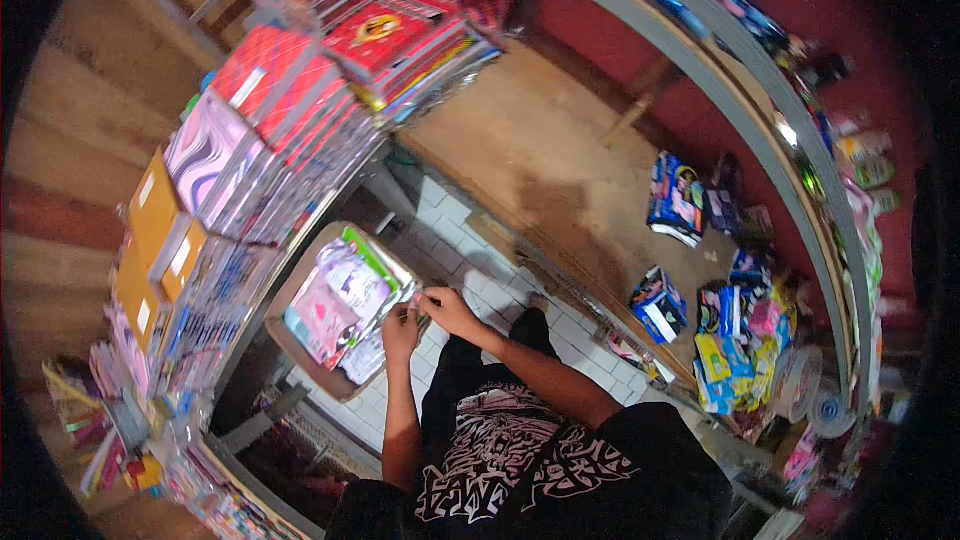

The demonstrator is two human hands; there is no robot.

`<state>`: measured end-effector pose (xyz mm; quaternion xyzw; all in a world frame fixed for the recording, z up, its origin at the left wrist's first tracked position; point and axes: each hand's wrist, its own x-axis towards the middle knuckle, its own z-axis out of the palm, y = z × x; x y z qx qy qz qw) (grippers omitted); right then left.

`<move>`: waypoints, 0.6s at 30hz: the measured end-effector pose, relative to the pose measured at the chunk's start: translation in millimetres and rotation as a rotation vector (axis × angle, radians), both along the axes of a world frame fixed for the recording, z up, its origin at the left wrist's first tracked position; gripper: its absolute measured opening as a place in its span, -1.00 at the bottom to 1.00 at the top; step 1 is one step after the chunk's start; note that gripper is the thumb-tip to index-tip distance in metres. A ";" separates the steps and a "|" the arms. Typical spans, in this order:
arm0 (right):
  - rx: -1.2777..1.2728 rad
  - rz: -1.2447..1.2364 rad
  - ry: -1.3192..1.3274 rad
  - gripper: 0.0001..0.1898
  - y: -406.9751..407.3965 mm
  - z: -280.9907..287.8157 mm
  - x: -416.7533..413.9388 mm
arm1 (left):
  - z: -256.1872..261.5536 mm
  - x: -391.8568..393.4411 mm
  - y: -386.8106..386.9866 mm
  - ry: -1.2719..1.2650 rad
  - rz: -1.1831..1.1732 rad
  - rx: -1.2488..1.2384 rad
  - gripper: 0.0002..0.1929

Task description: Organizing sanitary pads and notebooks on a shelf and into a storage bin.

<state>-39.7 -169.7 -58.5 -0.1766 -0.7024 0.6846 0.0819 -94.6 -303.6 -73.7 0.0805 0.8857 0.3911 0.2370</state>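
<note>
Before my lap, a brown tray-like container or seat point(276, 326) bears a pile of thin, colourful packs. Among them are a pale purple pack point(358, 281), a pink pack point(324, 315) and a green-edged one point(371, 259). My left hand point(403, 324) is at the pile's near right corner, its fingers pinched together. Close beside it, my right hand point(448, 310) has thumb and forefinger pinched too. Both meet at a small shiny piece of plastic point(415, 292); whether it belongs to a pack is too blurred to tell.
Stacks of notebooks point(255, 120) line the counter at left. Red-covered books point(397, 34) stand at the shelf corner. Blue packets point(676, 199) and yellow packets point(731, 371) lie on the wooden shelf point(517, 142) at right. White tiles point(442, 221) cover the floor.
</note>
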 end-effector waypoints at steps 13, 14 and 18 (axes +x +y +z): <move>-0.210 -0.690 0.008 -0.61 183.5 63.1 144.7 | 94.2 95.9 241.1 0.007 -0.501 0.574 -0.83; -0.204 -0.729 0.007 -0.61 194.2 71.8 158.3 | 96.2 104.4 256.3 -0.029 -0.540 0.596 -0.82; -0.171 -0.885 0.009 -0.65 231.8 97.3 223.5 | 110.0 153.5 312.3 -0.093 -0.743 0.623 -0.80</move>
